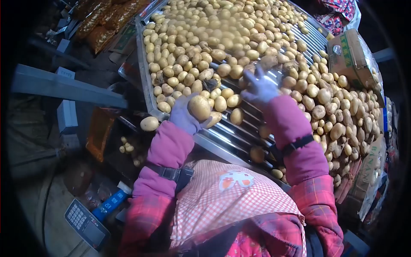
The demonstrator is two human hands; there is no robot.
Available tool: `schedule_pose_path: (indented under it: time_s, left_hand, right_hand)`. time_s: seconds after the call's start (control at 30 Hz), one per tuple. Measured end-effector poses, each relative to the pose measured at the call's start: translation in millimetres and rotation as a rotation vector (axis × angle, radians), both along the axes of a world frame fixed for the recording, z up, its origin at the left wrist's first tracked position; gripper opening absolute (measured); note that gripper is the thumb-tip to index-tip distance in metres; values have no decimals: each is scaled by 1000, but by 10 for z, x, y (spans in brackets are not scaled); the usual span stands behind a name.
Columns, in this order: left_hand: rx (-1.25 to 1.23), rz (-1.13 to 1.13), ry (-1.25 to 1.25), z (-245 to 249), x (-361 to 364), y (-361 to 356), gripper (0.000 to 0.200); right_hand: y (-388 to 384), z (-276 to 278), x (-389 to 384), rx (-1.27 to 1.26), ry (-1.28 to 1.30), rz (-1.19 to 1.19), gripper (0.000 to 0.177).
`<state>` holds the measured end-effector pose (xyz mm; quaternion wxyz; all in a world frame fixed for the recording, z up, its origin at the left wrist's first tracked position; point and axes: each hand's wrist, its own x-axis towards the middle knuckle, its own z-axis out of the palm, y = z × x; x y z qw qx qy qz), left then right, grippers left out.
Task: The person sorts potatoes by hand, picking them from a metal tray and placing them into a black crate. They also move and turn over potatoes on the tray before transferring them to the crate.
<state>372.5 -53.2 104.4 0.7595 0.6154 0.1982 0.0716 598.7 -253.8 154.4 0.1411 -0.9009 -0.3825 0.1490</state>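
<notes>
"Looking down from the head, which thing do we find the largest?"

"We find the roller bed, whose metal rollers show between many potatoes. They cover its far part thickly, and on the right side they lie in a dense heap."

"And what do we meet next in size?"

"We meet the checked apron just before the near edge of the bed, then the cardboard box at the right, beside the heap. At the lower left we notice a scale with a keypad."

"How do we describe the two hands?"

"Our left hand, in a pale purple glove, has its grip closed around a large potato, near the left corner of the bed. Our right hand is blurred; its grip is open, with fingers spread above the rollers. Whether it touches some potato, we cannot tell."

"Which smaller things do we note?"

"One loose potato lies just beside the left wrist, and a dark scrap sits among the potatoes between both hands."
</notes>
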Motion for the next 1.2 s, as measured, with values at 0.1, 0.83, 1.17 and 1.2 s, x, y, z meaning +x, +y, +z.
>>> schedule_pose_path:
  time_s: [0.1, 0.83, 1.17, 1.2]
  left_hand:
    - [-814, 117, 20, 176, 31, -19, 61]
    - [-1016, 78, 6, 549, 75, -39, 54]
    - [-960, -36, -258, 193, -6, -97, 51]
    - [-954, -33, -259, 160, -6, -76, 51]
  right_hand:
    - [-424, 99, -405, -159, -297, 241, 71]
    - [-1142, 310, -1579, -42, -46, 154, 53]
    - [-174, 271, -647, 262, -98, 158, 36]
    - [-38, 197, -565, 179, -103, 110, 33]
